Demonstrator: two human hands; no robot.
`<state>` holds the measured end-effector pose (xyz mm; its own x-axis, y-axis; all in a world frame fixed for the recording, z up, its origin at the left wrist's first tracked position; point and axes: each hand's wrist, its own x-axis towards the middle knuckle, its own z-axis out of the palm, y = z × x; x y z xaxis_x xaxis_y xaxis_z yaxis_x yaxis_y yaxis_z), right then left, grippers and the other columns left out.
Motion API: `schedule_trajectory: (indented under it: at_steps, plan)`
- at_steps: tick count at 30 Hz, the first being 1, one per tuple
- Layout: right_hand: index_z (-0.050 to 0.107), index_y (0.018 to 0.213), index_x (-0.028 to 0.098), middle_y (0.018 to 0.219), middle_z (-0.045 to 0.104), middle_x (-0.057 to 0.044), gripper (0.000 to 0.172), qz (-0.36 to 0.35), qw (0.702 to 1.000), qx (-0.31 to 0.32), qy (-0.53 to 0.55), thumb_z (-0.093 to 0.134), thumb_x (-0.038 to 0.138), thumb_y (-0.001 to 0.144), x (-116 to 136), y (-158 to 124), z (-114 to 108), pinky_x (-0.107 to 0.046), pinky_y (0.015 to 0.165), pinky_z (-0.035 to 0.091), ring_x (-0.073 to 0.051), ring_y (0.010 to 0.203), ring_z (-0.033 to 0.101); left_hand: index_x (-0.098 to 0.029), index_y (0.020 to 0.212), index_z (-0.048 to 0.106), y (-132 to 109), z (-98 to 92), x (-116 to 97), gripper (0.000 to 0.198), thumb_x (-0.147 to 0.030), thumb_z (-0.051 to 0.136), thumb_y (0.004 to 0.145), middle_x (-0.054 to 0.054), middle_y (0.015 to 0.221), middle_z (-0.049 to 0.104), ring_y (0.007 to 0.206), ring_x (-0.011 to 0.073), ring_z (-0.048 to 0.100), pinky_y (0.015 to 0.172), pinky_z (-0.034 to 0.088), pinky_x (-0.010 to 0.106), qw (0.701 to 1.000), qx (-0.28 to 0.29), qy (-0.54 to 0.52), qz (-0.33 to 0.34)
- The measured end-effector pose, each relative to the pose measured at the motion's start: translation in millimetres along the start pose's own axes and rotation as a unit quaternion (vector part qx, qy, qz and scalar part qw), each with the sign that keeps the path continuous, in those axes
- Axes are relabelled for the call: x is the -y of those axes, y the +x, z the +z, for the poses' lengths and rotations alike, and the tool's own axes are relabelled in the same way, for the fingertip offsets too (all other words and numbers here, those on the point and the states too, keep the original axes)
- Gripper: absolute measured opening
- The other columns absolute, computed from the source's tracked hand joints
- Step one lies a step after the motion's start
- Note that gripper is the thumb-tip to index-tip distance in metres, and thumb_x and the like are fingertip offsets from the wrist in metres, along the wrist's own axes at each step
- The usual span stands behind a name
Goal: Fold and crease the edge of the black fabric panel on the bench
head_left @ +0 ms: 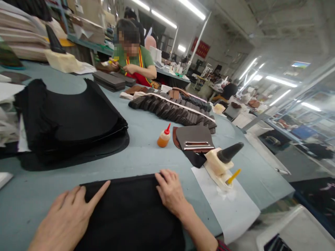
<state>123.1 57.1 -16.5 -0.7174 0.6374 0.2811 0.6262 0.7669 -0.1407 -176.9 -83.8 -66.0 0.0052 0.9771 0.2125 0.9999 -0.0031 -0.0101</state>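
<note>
A black fabric panel [131,216] lies flat on the blue-grey table [146,139] right in front of me. My left hand [65,219] rests palm-down on its left edge, fingers stretched out, index finger pointing along the top edge. On the panel's upper right corner my right hand [171,191] presses down, fingers bent over the edge. Neither hand holds anything.
A thick stack of black cut panels [73,122] sits at the left. An orange glue bottle [164,137], brown leather pieces [195,137] and a cream glue pot with a black cone and yellow brush [222,164] on white paper stand to the right. A co-worker [133,59] sits across; rows of dark pieces [178,108] lie between.
</note>
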Motion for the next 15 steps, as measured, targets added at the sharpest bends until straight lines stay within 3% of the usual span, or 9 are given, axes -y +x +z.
schedule_trajectory:
  at_steps: [2,6,8,11,15]
  plan:
    - [0.046,0.134,0.02,0.129,0.055,-0.01,0.045,-0.048,0.998,0.043,0.016,0.056,0.03,0.091,10,3,4,-0.046,0.1,0.044,-0.027,0.118,0.048,-0.023,0.138,0.048,1,-7.2,-1,0.06,-0.01,0.034,0.081,0.018,0.102,0.066,0.102,0.0361,0.059,0.094,0.04,0.056,0.998,0.008,0.068,0.002]
    - [0.052,0.127,0.013,0.126,0.056,-0.015,0.039,0.023,0.999,0.023,-0.002,0.053,0.03,0.092,3,-8,12,-0.047,0.102,0.045,-0.029,0.117,0.049,-0.015,0.123,0.062,16,-32.6,2,0.044,-0.026,0.041,0.087,0.019,0.106,0.065,0.099,0.0367,0.059,0.093,0.039,0.055,0.998,0.041,0.055,-0.01]
    - [0.054,0.125,0.012,0.124,0.056,-0.016,0.036,0.044,0.999,0.006,-0.006,0.052,0.026,0.092,-5,-12,13,-0.049,0.102,0.045,-0.029,0.116,0.05,-0.015,0.112,0.067,31,-43.7,4,0.038,-0.035,0.049,0.085,0.015,0.099,0.065,0.095,0.0344,0.058,0.09,0.04,0.052,0.997,0.072,0.012,-0.028]
    - [0.056,0.121,0.014,0.118,0.058,-0.016,0.033,0.048,0.998,-0.003,0.027,0.053,0.027,0.091,-13,-12,9,-0.05,0.098,0.047,-0.028,0.111,0.052,-0.021,0.09,0.065,50,-53.3,9,0.02,-0.035,0.057,0.08,0.009,0.096,0.063,0.095,0.0292,0.055,0.084,0.041,0.043,0.991,0.103,-0.077,-0.035]
    - [0.06,0.113,0.019,0.109,0.063,-0.011,0.025,0.06,0.986,-0.019,0.153,0.046,0.029,0.095,-32,-4,-5,-0.044,0.094,0.049,-0.023,0.105,0.057,-0.022,0.079,0.055,40,-72.7,10,0.006,-0.026,0.051,0.08,0.002,0.093,0.061,0.09,0.0187,0.054,0.079,0.041,0.031,0.953,0.168,-0.253,0.012]
